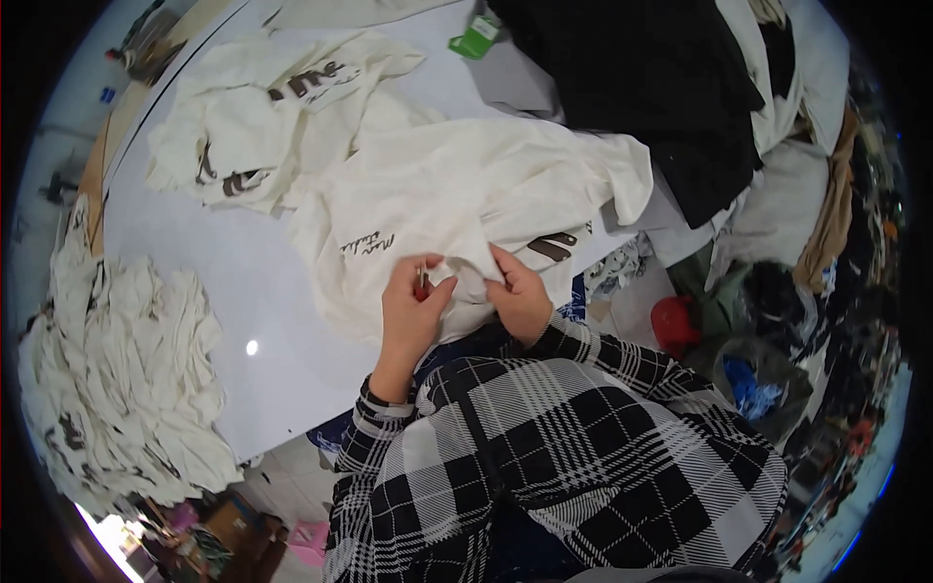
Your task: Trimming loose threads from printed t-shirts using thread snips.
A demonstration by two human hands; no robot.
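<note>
A white shirt with dark script lettering lies spread over the table's near edge. My right hand pinches a fold of it between thumb and fingers, close to a rounded opening in the cloth. Across that opening, my left hand is closed at the fabric, thumb and forefinger bent toward each other. A small dark, shiny thing shows among the left fingers; it is too small to name. Part of the shirt hangs toward my lap, where my hands hide some of it.
Another crumpled white printed shirt lies at the far left of the white table. A heap of white garments sits at left. Black cloth and a green tag lie at the back. A red container stands at right.
</note>
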